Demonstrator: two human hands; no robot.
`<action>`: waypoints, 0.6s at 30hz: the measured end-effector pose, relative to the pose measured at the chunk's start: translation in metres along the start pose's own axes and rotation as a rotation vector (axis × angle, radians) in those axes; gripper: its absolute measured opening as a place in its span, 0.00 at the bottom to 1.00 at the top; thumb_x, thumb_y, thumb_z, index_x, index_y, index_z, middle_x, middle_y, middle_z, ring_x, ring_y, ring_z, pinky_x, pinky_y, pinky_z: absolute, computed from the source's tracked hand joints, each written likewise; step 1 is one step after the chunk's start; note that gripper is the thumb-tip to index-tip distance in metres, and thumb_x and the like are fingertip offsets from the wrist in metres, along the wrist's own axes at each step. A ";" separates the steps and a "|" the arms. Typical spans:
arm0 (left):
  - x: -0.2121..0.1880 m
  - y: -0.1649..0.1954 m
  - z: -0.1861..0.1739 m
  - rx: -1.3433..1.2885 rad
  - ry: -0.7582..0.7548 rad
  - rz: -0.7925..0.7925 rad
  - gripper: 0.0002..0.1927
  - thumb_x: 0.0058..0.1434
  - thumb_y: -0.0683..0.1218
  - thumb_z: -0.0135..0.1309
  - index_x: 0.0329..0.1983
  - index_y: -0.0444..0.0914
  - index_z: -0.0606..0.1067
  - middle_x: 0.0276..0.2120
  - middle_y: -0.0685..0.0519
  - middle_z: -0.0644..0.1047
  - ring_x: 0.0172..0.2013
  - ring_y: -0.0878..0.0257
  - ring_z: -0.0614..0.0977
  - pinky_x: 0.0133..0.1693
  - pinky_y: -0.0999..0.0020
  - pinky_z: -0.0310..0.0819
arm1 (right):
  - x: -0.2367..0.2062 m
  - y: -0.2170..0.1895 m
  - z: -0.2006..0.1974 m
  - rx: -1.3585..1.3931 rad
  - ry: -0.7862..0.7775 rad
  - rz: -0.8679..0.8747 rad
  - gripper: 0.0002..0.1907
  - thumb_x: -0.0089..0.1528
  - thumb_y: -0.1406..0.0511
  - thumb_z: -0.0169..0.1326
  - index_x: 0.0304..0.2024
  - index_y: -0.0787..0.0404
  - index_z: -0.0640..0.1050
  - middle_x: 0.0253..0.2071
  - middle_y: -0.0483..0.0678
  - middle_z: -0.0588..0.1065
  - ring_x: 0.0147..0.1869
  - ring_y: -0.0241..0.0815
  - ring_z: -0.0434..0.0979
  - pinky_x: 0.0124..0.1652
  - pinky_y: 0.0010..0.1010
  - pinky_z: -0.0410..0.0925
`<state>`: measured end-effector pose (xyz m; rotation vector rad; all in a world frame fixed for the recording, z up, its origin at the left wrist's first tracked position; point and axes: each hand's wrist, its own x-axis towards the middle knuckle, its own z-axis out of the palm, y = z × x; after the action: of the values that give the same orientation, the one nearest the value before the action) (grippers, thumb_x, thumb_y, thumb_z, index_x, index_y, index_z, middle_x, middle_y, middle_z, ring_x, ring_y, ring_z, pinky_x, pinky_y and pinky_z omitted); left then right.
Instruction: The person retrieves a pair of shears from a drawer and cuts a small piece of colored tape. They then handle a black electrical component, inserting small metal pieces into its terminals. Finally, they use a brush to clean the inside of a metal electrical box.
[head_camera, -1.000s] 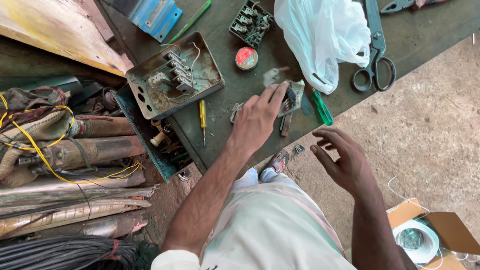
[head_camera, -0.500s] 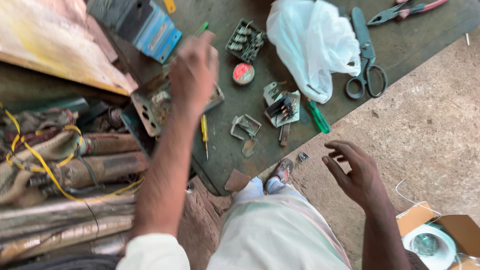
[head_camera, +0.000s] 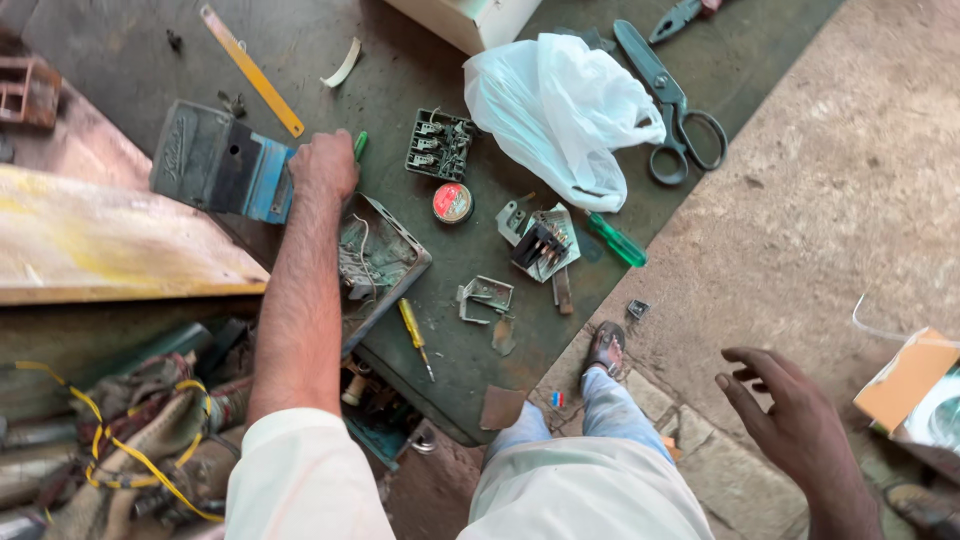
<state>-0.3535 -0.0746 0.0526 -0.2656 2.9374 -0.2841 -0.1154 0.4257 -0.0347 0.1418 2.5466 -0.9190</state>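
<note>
Green bench (head_camera: 330, 40) far left: your left hand (head_camera: 322, 165) closes on a green screwdriver (head_camera: 359, 146) beside the blue box (head_camera: 222, 163). Light, stiff, probably slick; grip its handle. Your right hand (head_camera: 785, 415) hangs spread, empty.

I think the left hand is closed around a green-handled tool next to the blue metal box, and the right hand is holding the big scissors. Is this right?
Not quite. The left hand does grip a green-handled tool beside the blue metal box, but the right hand holds nothing: it hangs open above the ground. The scissors lie untouched on the green table by the white plastic bag. The head view shows this.
</note>
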 end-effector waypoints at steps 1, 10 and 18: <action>0.000 -0.001 -0.001 -0.002 0.076 0.056 0.12 0.60 0.44 0.59 0.46 0.36 0.76 0.45 0.39 0.79 0.45 0.39 0.82 0.43 0.45 0.78 | -0.005 -0.006 0.004 0.002 0.011 0.007 0.20 0.61 0.58 0.57 0.55 0.56 0.79 0.52 0.50 0.79 0.52 0.43 0.83 0.38 0.39 0.79; -0.162 0.003 -0.020 -0.510 0.787 1.219 0.15 0.54 0.44 0.55 0.46 0.38 0.75 0.40 0.49 0.77 0.38 0.55 0.84 0.38 0.54 0.78 | -0.078 -0.102 0.084 0.882 0.088 -0.310 0.23 0.70 0.57 0.51 0.59 0.68 0.75 0.53 0.57 0.80 0.56 0.44 0.81 0.54 0.35 0.74; -0.299 -0.087 0.023 -0.596 0.464 1.509 0.13 0.64 0.41 0.57 0.49 0.30 0.77 0.48 0.49 0.75 0.48 0.59 0.80 0.47 0.64 0.80 | -0.113 -0.223 0.232 1.230 -0.129 -0.054 0.17 0.68 0.63 0.52 0.52 0.71 0.79 0.43 0.51 0.80 0.46 0.39 0.78 0.46 0.33 0.73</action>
<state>-0.0461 -0.1050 0.0956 2.0084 2.5573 0.8018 0.0173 0.1121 -0.0165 0.3411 1.5302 -2.2664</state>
